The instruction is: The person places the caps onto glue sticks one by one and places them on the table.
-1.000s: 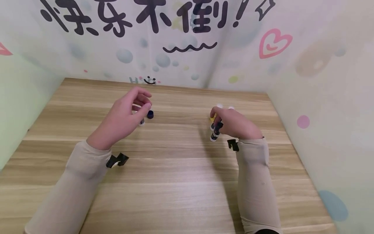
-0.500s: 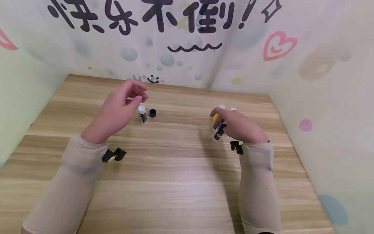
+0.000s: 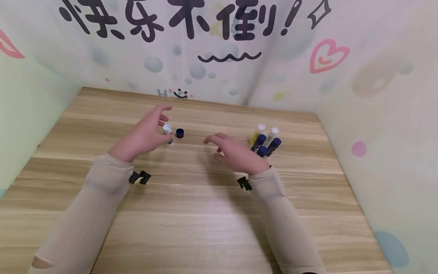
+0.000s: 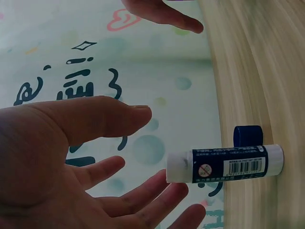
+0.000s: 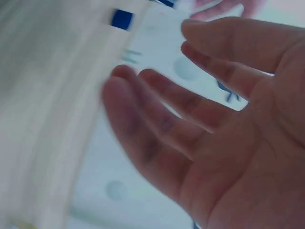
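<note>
An uncapped glue stick (image 3: 167,128) stands upright on the table at the left, its white top bare and a barcode on its dark blue label. My left hand (image 3: 143,133) is around it with thumb and fingers spread; the left wrist view shows a gap between thumb and glue stick (image 4: 228,163). Whether the fingertips behind touch it, I cannot tell. The dark blue cap (image 3: 180,133) sits on the wood just right of the stick. In mid-table my right hand (image 3: 237,154) hovers with loosely bent fingers, holding nothing, left of a group of capped glue sticks.
Several capped sticks stand close together at the right: a yellow one (image 3: 254,137) with a white cap, a white one (image 3: 272,134), and dark blue-capped ones (image 3: 275,144). A printed wall sheet (image 3: 212,87) rises behind the wooden table (image 3: 191,213).
My right hand has let go of a tilted, blue-capped glue stick at the group and moved left. My left hand, earlier beside and above the uncapped stick, has spread its fingers and come around it.
</note>
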Available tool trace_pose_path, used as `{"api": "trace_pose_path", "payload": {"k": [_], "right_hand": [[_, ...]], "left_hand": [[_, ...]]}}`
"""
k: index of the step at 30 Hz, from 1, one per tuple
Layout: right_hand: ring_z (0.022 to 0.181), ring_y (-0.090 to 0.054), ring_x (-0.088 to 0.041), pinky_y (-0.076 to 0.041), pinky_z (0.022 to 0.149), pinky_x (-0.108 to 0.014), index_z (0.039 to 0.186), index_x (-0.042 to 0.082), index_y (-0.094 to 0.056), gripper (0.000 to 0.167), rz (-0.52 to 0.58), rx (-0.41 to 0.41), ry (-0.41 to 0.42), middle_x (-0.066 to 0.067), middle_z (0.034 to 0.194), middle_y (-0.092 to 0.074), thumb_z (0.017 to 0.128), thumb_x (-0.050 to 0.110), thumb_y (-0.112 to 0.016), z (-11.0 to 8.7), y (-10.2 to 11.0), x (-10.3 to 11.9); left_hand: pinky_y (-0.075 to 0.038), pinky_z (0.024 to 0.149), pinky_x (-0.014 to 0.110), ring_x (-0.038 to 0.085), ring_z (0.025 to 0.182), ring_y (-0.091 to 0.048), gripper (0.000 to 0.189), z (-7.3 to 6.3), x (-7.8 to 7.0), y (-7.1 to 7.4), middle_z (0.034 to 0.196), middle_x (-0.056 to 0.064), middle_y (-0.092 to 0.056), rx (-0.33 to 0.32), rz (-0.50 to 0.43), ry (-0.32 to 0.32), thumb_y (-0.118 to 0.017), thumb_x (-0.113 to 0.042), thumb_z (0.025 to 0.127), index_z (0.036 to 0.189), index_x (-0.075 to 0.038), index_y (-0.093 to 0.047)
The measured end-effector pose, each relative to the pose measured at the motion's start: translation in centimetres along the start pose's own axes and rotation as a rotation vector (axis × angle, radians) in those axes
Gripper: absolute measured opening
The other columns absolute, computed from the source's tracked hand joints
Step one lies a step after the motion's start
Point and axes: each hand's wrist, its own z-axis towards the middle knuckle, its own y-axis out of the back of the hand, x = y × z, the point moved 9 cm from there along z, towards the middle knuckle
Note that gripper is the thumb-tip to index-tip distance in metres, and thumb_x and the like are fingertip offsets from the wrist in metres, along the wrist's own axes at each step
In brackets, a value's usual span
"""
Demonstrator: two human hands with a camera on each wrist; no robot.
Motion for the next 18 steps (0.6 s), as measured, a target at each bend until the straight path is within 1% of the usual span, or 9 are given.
{"api": "trace_pose_path", "payload": {"k": [2, 5, 6, 10, 12, 14, 18], "right_hand": [[0.115, -0.069, -0.027, -0.058, 0.095, -0.040, 0.152, 0.011, -0.058, 0.047, -0.022, 0.034, -0.009, -0.013, 0.153, -0.056, 0.107, 0.002, -0.067, 0.3, -1.0, -0.3], [0.120, -0.069, -0.031, -0.057, 0.098, -0.042, 0.152, 0.010, -0.058, 0.046, -0.028, 0.065, -0.008, -0.016, 0.154, -0.055, 0.107, 0.000, -0.065, 0.6, -1.6, -0.4], [0.122, -0.068, -0.031, -0.056, 0.100, -0.042, 0.152, 0.009, -0.058, 0.046, -0.026, 0.071, 0.001, -0.017, 0.154, -0.056, 0.107, -0.001, -0.064, 0.6, -1.7, -0.3], [0.133, -0.061, -0.031, -0.050, 0.110, -0.042, 0.150, 0.006, -0.059, 0.043, -0.011, 0.076, 0.046, -0.016, 0.152, -0.057, 0.108, -0.002, -0.061, 1.0, -2.0, 0.1], [0.138, -0.058, -0.030, -0.047, 0.114, -0.042, 0.149, 0.004, -0.060, 0.043, -0.007, 0.069, 0.065, -0.015, 0.151, -0.058, 0.107, -0.006, -0.059, 1.2, -2.1, 0.3], [0.139, -0.056, -0.029, -0.046, 0.115, -0.041, 0.149, 0.004, -0.060, 0.047, -0.022, 0.068, 0.084, -0.015, 0.151, -0.058, 0.105, -0.010, -0.057, 1.4, -2.3, 0.5], [0.135, -0.060, -0.031, -0.049, 0.111, -0.041, 0.151, 0.008, -0.059, 0.057, -0.085, 0.113, 0.102, -0.017, 0.153, -0.056, 0.099, -0.013, -0.054, 1.7, -3.5, 0.8]], "left_hand": [[-0.045, 0.110, 0.061, 0.046, 0.144, -0.044, 0.089, 0.1, 0.1, -0.4, 0.157, 0.028, -0.043, 0.005, 0.025, -0.002, -0.074, -0.005, 0.100, 0.170, -0.006, -0.020], [-0.050, 0.100, 0.057, 0.044, 0.139, -0.050, 0.086, 0.2, 0.2, -0.8, 0.158, 0.028, -0.045, 0.003, 0.055, 0.008, -0.073, -0.005, 0.102, 0.171, -0.007, -0.020], [-0.051, 0.097, 0.055, 0.044, 0.135, -0.053, 0.086, 0.2, 0.3, -0.9, 0.158, 0.028, -0.045, 0.001, 0.063, 0.014, -0.072, -0.004, 0.103, 0.171, -0.008, -0.020], [-0.049, 0.089, 0.051, 0.040, 0.123, -0.056, 0.083, 0.4, 0.8, -1.0, 0.156, 0.027, -0.048, -0.006, 0.088, 0.031, -0.069, -0.004, 0.105, 0.172, -0.009, -0.019], [-0.049, 0.088, 0.051, 0.040, 0.120, -0.057, 0.084, 0.6, 1.0, -1.0, 0.153, 0.028, -0.050, -0.012, 0.093, 0.032, -0.069, -0.003, 0.105, 0.172, -0.009, -0.019], [-0.049, 0.088, 0.052, 0.041, 0.119, -0.057, 0.085, 0.7, 1.4, -1.0, 0.150, 0.029, -0.051, -0.013, 0.095, 0.042, -0.069, -0.003, 0.104, 0.172, -0.008, -0.018], [-0.051, 0.093, 0.055, 0.044, 0.126, -0.057, 0.086, 1.0, 2.0, -1.2, 0.149, 0.032, -0.052, -0.006, 0.104, 0.061, -0.068, 0.001, 0.103, 0.172, -0.007, -0.016]]}}
